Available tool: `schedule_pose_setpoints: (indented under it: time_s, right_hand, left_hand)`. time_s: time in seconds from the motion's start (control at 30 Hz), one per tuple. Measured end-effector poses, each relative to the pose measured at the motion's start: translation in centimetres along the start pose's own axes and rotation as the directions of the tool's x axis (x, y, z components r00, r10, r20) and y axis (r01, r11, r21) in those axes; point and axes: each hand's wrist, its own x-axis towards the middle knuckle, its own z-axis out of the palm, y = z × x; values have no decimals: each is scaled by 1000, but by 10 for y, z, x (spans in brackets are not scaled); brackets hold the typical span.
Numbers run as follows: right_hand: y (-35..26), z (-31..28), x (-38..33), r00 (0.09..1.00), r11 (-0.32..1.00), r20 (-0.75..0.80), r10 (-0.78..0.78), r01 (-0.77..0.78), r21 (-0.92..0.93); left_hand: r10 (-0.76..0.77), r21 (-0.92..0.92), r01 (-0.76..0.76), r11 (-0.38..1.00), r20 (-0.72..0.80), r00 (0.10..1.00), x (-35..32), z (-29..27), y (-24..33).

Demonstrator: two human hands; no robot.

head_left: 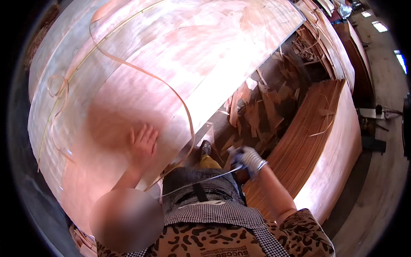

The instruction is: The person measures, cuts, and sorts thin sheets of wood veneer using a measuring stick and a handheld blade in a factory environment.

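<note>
My bare left hand lies on a broad, pale pinkish wood veneer sheet, its fingers stretched out and slightly apart. A light-coloured glove covers my right hand, which is closed beside my right hip. From it a thin pale strip runs left across the front of my checked apron. The fingers are a little blurred. A narrow veneer ribbon curls over the sheet and bends down past its near edge, to the right of my left hand.
A long yellowish strip crosses the sheet's far left. To the right stands a thick stack of reddish-brown veneer. Torn veneer scraps litter the floor between stack and sheet, near my shoe. More veneer piles stand farther back.
</note>
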Motion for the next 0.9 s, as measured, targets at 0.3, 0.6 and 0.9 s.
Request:
schedule_pose_setpoints:
  time_s: [0.3,0.6,0.9]
  right_hand:
    - [-209,-70,177,920,924,-102,-378,368,-103]
    - [-264,-130,178,946,951,-124,-300,287,-113]
    - [-416,-1,272,568,510,-85,-819,651,-562]
  left_hand:
    - [101,-182,-142,973,-217,971,255,54,81]
    - [-21,-524,-19,852,-70,997,273,55,38]
    - [-168,-73,151,986,-381,909,348,51,-98]
